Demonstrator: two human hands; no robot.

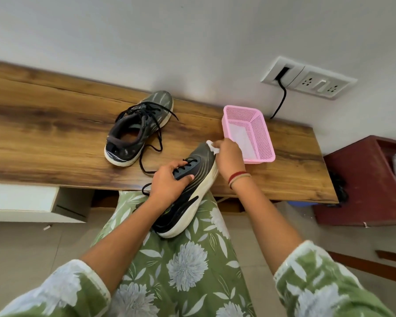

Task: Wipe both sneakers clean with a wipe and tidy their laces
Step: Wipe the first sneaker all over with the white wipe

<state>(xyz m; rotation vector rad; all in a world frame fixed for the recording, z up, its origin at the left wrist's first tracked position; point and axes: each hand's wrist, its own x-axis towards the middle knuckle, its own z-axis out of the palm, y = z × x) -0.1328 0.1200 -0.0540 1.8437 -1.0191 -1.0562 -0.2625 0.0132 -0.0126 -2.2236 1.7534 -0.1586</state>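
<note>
The left hand [167,183] reaches forward and grips the dark grey sneaker with a white sole [185,209] across its laces, thumb on the side. The shoe's heel rests on the lap and its toe tips up over the front edge of the brown wooden worktop [44,124]. The right hand [228,156] pinches a small white wipe [213,148] against the toe. The other grey sneaker [135,131] sits near the back edge, black laces loose, with a pink plastic basket [261,131] to its right

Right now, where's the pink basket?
In the head view, right of centre, the pink basket sits on the wooden desk, just beyond the right hand.
</note>
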